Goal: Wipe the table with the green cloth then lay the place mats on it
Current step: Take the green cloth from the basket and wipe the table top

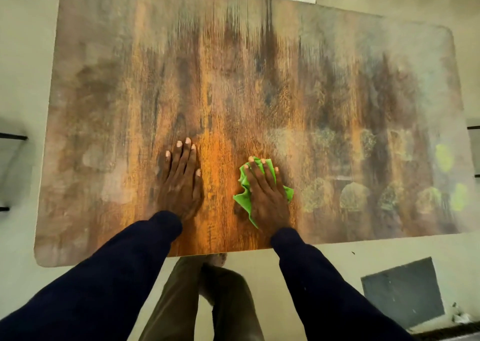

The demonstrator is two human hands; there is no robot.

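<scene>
Your right hand (265, 192) lies flat, fingers spread, pinning the green cloth (244, 200) near the desk's (259, 81) near edge; your left hand (181, 177) rests open, empty. Keep the palm flat and sweep overlapping strokes toward the far corners.

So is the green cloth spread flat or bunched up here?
Bunched up. The green cloth lies crumpled under the right hand, its wrinkled edges poking out on both sides.

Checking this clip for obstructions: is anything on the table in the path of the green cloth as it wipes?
Nothing visible blocks it. The right hand presses flat on the green cloth near the table's front edge. The left hand lies flat beside it, apart from the cloth, the only other thing on the surface.
</scene>
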